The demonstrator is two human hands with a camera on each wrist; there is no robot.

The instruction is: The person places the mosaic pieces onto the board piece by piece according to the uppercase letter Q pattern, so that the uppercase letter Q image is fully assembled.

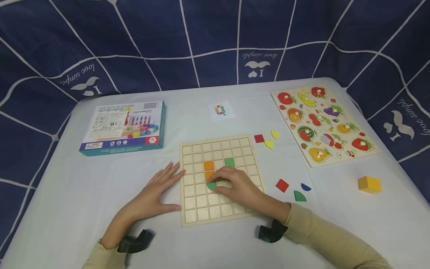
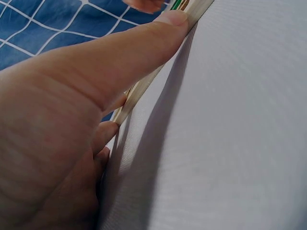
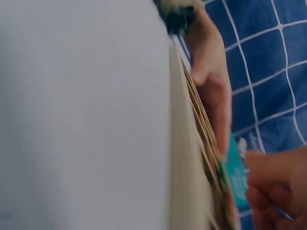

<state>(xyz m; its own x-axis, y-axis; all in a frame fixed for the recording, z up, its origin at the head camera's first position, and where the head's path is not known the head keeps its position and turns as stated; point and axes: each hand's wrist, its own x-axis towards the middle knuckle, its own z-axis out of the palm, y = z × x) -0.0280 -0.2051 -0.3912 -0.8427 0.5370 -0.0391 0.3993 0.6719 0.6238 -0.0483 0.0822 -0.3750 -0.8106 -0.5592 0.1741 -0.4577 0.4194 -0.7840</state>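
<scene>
My right hand (image 1: 236,185) hangs over a light wooden grid board (image 1: 188,216), thumb and forefinger bent and apart. Just beside the fingertips, a green quarter-circle piece (image 1: 211,186) lies on the board. The left wrist view shows a gap between the right fingertips (image 2: 145,4) and the green on the board. Two orange squares (image 1: 209,165) sit in a column above it, the lower one partly hidden by the right hand. A green square (image 1: 230,162) is farther right. My left hand (image 1: 152,194) is spread, its thumb and fingertips touching the board's left edge.
Right of the board lie red squares (image 1: 282,185), yellow pieces (image 1: 269,144), a green quarter-circle (image 1: 299,196) and a blue half-circle (image 1: 306,187). Beyond are a fruit puzzle (image 1: 322,129) and a yellow block (image 1: 369,184). A pattern card (image 1: 221,110) and boxed bead set (image 1: 122,127) stand farther back.
</scene>
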